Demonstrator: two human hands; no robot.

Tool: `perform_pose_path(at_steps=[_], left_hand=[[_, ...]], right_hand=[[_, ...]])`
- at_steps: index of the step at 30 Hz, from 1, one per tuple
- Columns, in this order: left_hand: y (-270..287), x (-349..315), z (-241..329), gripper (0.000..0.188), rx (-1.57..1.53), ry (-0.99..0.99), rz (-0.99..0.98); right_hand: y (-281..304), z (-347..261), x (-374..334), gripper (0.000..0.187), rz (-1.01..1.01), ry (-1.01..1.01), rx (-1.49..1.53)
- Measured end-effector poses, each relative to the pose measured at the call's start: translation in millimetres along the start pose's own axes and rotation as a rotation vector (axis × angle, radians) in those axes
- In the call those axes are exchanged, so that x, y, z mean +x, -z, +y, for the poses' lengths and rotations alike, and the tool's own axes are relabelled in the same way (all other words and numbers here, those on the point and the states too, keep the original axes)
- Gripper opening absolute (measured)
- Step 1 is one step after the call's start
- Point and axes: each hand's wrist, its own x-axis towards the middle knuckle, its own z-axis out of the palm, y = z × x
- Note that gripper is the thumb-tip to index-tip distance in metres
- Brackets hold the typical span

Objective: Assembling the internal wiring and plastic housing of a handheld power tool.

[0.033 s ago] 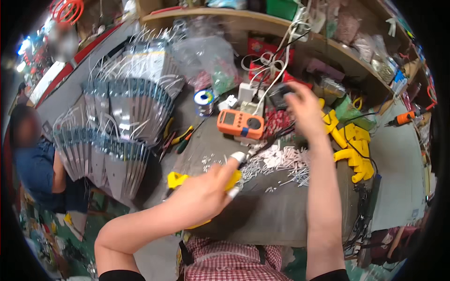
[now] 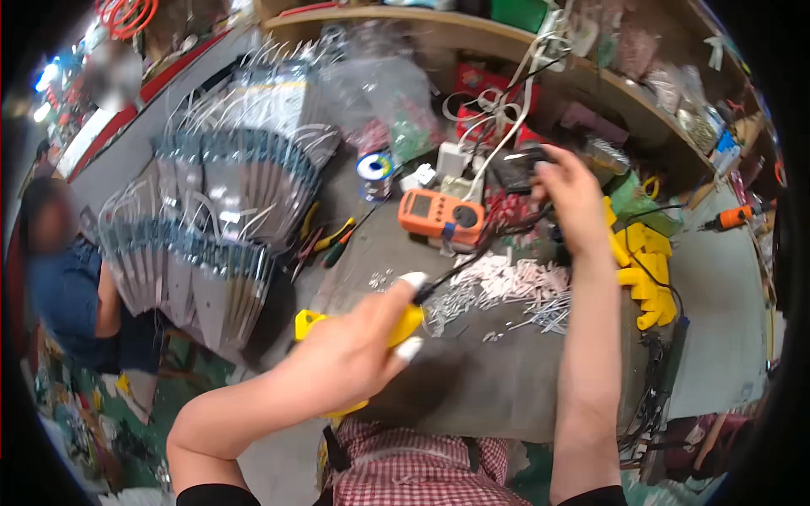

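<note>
The left hand [image 2: 363, 337] is curling around a yellow tool [image 2: 405, 325], below the orange meter [image 2: 441, 217] and a bit to its left. White covers [image 2: 410, 348] are sitting on some of its fingertips. A black cord [image 2: 460, 268] is running from near that hand, passing just below the meter and going up to its right.

The right hand [image 2: 575, 198] is reaching to the right of the meter, and its fingers are bending in by a dark box [image 2: 512, 171]. (I cannot tell if they are pinching something or only touching it.)

Small pink-white bits [image 2: 515, 278] and thin metal pins [image 2: 456, 305] are lying in a heap below the meter. More yellow parts [image 2: 650, 270] are piling up far to its right, and a wire spool [image 2: 374, 173] is standing up and to its left.

I think the hands are doing the tool-and-cord step: the left is holding, the right is reaching. The next move seems to be calling for a firm left grip and a loose cord.
</note>
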Motion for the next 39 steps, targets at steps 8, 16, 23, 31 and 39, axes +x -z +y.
perform_pose_path(at_steps=[8,16,23,31,39], left_hand=[[53.9,-171.6,-61.0,0.037,-1.135,0.542,-0.121],[-49.4,-339.0,-212.2,0.045,-0.781,0.991,0.094],[-141.6,-378.1,-343.7,0.032,-0.150,1.272,0.044],[-231.0,-406.6,-412.7,0.027,0.049,1.387,-0.490],[-213.5,-348.0,-354.0,0.049,-0.233,1.267,0.298]], right_hand=[[-122.7,-47.5,-127.5,0.056,-0.880,-0.362,0.368],[-206.9,5.1,-182.0,0.030,-1.262,0.173,-0.051],[-215.3,15.5,-193.6,0.018,-1.026,0.220,-0.045],[-220.1,16.6,-186.8,0.016,-1.024,0.117,-0.057],[-227.0,-4.0,-165.9,0.015,-0.957,0.048,-0.185]])
